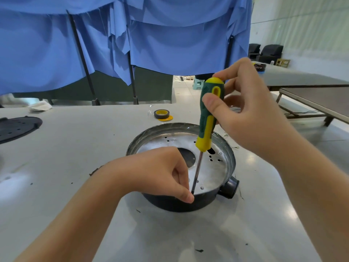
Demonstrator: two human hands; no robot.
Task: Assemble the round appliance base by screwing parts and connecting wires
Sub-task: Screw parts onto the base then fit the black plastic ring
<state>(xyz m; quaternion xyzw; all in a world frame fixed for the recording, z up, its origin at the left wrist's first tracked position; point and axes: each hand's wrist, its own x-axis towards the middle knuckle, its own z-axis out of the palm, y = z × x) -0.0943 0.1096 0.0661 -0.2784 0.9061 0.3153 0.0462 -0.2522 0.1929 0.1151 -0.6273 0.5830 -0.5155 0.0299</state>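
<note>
Green-yellow screwdriver (207,118), no legible writing

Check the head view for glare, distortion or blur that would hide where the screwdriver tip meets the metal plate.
Head view: glare whitens the metal plate around the screwdriver shaft; the left hand fingers hide the tip; wide-angle distortion bends the table edge and forearms; focus is sharp on the right hand.

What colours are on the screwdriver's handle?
Green and yellow, on the screwdriver; the head view shows it.
</note>
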